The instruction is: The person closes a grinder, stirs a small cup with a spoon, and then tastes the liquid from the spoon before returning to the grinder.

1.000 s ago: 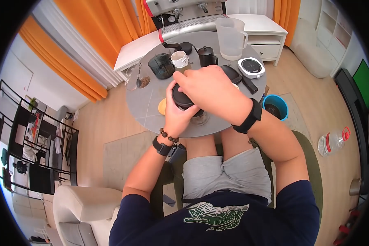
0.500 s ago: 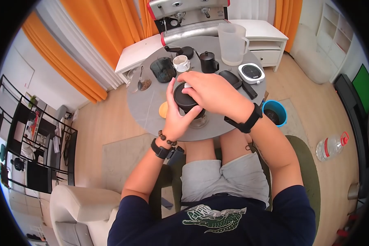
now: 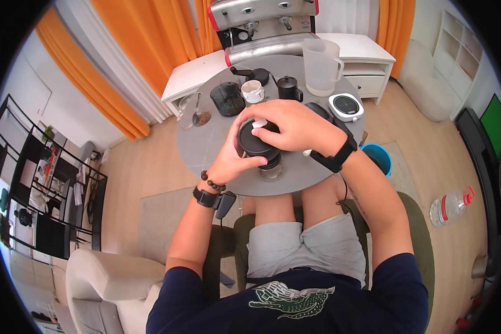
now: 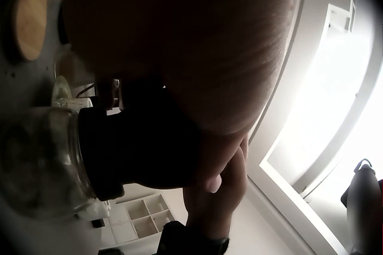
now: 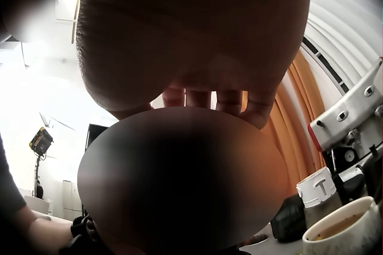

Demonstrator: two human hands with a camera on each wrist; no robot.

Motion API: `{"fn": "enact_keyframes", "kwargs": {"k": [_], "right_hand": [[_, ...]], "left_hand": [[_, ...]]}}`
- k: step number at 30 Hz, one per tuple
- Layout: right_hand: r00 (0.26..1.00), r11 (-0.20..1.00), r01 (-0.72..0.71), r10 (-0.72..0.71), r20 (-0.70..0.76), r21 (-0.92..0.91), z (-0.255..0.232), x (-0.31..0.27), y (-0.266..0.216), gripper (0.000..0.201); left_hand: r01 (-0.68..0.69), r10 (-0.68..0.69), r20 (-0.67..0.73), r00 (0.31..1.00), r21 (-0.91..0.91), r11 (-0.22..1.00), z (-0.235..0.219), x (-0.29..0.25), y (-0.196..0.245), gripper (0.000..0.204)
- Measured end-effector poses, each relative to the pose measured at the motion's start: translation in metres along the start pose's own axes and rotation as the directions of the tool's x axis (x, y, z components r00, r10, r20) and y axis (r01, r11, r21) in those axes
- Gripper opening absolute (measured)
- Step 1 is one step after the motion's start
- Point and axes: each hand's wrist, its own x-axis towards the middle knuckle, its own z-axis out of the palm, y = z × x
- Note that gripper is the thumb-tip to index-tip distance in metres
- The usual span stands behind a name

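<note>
Close to the table's near edge, a hand coffee grinder with a broad round black top stands over a clear glass jar. My left hand grips the black upper part from the left, thumb across the near side. From the right, my right hand holds the top, its fingers curling over the far rim and its thumb by a small white piece. In the left wrist view the jar shows below a black collar. The top looms blurred under the right palm in the right wrist view.
On the grey round table are a crank lid, a white cup, a dark container, a black pot, a clear pitcher, a white scale and a spoon beside brown bits. A blue bucket stands on the floor.
My right hand's thumb has shifted and its fingers have spread along the far rim, baring more of the black top. The left hand keeps its grip. The head view has tilted slightly.
</note>
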Motion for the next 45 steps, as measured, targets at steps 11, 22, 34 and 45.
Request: {"fn": "enact_keyframes", "kwargs": {"k": [11, 22, 34, 45], "right_hand": [[0.980, 0.932, 0.050, -0.116, -0.163, -0.360, 0.012, -0.003, -0.011, 0.030], [0.981, 0.913, -0.035, -0.046, -0.187, -0.407, 0.019, -0.001, -0.022, 0.032], [0.947, 0.819, -0.288, 0.168, -0.272, -0.497, 0.039, 0.003, -0.049, 0.025], [0.949, 0.947, -0.288, 0.262, -0.173, -0.144, 0.021, -0.003, -0.025, 0.035]], "left_hand": [[-0.048, 0.057, -0.098, 0.994, 0.090, 0.995, 0.018, -0.002, -0.004, 0.135], [-0.120, 0.144, -0.190, 0.971, 0.130, 0.984, 0.033, -0.004, -0.008, 0.126], [-0.076, 0.159, -0.405, 0.901, 0.214, 0.974, 0.069, -0.004, -0.010, 0.112], [-0.132, 0.202, -0.374, 0.905, 0.206, 0.970, 0.067, -0.008, -0.014, 0.117]]}}
